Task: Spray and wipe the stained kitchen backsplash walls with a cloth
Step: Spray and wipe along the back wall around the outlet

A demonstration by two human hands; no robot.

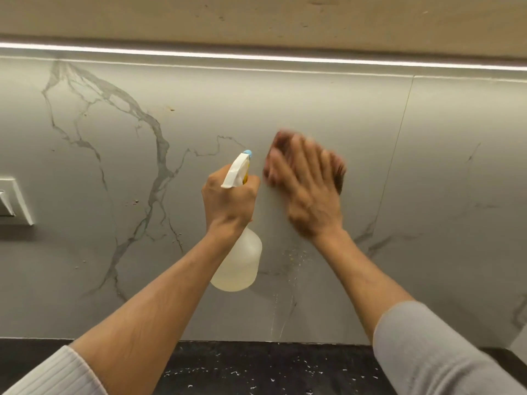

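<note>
Mostly, cloth point(280, 139) lies under right hand point(309, 192) (blurred).

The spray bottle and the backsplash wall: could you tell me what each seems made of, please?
Spray bottle: translucent, milky plastic, pale liquid showing through. Backsplash wall: probably marble-look stone or porcelain slab, matte grey with darker veins and a vertical joint.

Wall switch point(12, 201) left, LED strip point(256, 57) above, blk counter point(256, 369) below.

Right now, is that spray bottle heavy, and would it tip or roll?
Probably light: the spray bottle looks translucent plastic; the left hand alone holds it. Its wide round body should stand steadily but roll if laid sideways.
</note>
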